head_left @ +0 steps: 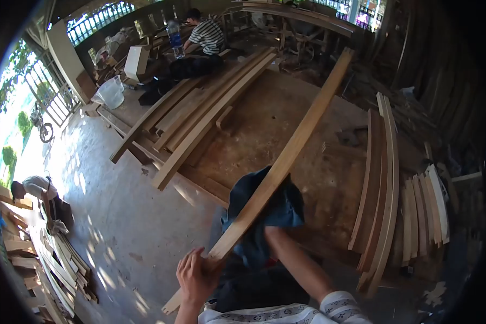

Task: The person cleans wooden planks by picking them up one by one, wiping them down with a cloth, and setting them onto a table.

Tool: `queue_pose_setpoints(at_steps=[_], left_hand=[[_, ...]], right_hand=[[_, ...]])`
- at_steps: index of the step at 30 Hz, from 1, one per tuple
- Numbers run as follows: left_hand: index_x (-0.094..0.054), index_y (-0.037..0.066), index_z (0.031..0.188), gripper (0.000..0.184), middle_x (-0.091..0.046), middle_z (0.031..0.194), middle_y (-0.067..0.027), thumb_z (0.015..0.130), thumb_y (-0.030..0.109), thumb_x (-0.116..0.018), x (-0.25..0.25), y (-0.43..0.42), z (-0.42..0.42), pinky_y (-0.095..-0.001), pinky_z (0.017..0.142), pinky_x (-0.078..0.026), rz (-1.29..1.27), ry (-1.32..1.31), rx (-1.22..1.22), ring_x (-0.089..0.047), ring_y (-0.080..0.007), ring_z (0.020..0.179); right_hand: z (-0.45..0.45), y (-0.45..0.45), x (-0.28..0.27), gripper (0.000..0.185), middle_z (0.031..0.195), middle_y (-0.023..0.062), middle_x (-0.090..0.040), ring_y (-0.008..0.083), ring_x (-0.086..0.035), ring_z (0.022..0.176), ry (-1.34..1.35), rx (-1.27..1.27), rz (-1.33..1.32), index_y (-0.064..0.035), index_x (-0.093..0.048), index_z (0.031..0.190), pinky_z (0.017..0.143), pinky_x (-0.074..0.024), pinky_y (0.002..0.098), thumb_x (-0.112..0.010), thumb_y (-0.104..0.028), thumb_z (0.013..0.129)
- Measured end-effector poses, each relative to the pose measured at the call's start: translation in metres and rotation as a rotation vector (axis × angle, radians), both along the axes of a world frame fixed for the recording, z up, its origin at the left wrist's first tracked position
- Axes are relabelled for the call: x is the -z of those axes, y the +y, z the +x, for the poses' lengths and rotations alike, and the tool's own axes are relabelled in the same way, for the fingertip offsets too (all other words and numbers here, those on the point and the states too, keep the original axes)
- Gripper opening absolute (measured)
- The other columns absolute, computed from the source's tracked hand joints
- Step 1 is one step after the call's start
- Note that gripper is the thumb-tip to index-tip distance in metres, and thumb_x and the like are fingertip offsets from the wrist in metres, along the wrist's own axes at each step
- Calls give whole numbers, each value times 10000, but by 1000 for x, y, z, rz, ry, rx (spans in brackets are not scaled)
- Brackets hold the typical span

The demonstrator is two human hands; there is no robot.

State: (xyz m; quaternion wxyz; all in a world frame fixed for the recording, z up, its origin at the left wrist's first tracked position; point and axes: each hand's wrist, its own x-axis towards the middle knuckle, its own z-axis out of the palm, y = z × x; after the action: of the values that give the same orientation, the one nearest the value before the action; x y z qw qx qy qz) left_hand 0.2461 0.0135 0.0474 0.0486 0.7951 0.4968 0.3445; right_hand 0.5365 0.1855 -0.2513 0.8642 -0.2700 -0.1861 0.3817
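Observation:
A long light-brown wooden plank (302, 140) runs diagonally from the lower left, close to my body, up to the far right over the workbench. My left hand (197, 275) is closed around the plank near its lower end. A dark teal cloth (281, 208) lies bunched around the plank's middle-lower part, showing on both sides of it. My right forearm (297, 264) reaches up under the cloth, and the cloth hides my right hand and its fingers.
Long beams (216, 121) lie on the left of the workbench (259, 116). Curved boards (386, 189) and shorter slats (424, 216) stand at the right. One person (205, 35) sits at the back; another (40, 194) bends over wood strips at the left.

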Motion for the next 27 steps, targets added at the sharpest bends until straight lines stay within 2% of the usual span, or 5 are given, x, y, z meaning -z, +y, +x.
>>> queue_pose_setpoints(at_steps=[7,9,13,19,27], left_hand=[[-575,87,918,359,-658,800,-117,659,175,-806,-8,8,-58,-432,633,-527,-397,110,-71,-655,-348,735],[-598,87,865,320,-607,725,-116,627,169,-796,-2,9,-103,-422,638,-527,-512,38,67,-642,-332,714],[-603,46,663,278,-575,693,-116,501,188,-778,64,-15,-203,-407,603,-497,-669,219,60,-603,-334,662],[-595,41,735,289,-632,743,-180,591,235,-754,28,-10,-135,-469,645,-516,-816,484,179,-642,-399,722],[-509,64,708,281,-562,684,-186,653,238,-722,2,9,-23,-502,530,-441,-540,189,178,-556,-442,619]], right_hand=[[201,50,-58,434,1148,52,-613,223,-567,1081,32,-25,-130,-144,-582,1215,1022,-430,368,-461,-510,1014],[153,-38,-278,263,950,19,-639,214,-599,882,-111,117,-185,-147,-639,1020,832,-512,390,-477,-354,1023],[227,-83,-304,357,944,29,-617,223,-603,888,9,-765,130,-143,-603,1074,926,-480,413,-478,-465,985],[210,-65,-185,488,1001,67,-646,245,-610,966,55,-916,383,-146,-620,1076,936,-450,430,-474,-592,945],[199,-60,-196,545,999,86,-650,277,-612,975,44,-773,391,-136,-625,1096,924,-465,463,-459,-629,935]])
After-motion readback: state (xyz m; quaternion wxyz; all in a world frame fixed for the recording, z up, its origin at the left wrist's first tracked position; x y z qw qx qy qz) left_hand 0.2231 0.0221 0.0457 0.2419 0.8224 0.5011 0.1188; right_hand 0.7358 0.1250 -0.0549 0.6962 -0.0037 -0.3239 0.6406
